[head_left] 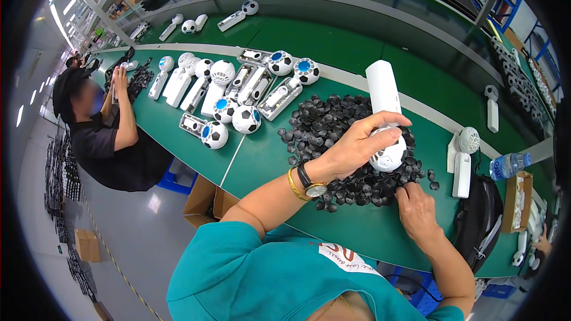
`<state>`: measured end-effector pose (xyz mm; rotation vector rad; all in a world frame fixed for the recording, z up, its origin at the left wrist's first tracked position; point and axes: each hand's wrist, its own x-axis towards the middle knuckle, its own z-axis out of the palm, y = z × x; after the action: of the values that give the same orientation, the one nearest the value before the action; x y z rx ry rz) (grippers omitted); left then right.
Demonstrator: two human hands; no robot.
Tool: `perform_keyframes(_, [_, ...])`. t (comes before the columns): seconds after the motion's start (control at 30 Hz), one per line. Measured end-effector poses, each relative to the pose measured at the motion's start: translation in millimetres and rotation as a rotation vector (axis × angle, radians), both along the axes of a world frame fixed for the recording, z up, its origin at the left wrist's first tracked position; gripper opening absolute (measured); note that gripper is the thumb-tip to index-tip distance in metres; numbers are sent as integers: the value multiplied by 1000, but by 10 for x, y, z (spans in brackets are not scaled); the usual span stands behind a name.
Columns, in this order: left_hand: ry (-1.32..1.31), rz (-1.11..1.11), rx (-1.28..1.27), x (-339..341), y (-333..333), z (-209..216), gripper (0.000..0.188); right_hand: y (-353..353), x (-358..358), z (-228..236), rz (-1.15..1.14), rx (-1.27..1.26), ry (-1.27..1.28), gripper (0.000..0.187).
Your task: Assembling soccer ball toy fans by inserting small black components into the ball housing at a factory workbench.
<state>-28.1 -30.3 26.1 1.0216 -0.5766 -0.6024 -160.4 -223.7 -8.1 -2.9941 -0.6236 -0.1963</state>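
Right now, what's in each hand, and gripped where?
Left hand holds a white handheld fan, grip around its round ball-patterned head, handle pointing up. Right hand rests on the pile of black pieces; any hold cannot be told.

The handheld fan (385, 113) is glossy white plastic; the black pieces (333, 128) look matt plastic; the green worktop (262, 160) is smooth, faintly sheened.

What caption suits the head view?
Left hand holds a white fan while right hand picks among black caps.
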Motion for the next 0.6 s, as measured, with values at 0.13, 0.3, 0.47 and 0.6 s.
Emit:
perform_keyframes(0.13, [0,36,-17,4,-20,3,28,21,46,-69,-70,82,-43,10])
perform_keyframes(0.3, [47,36,-39,-62,-38,-7,27,51,24,-83,-126,230,-58,9])
perform_keyframes(0.47, [96,45,-48,-28,-126,-75,26,-50,55,48,-201,638,-111,11])
perform_keyframes(0.6, [156,109,-164,-25,-110,14,27,186,164,418,-365,1141,3,15])
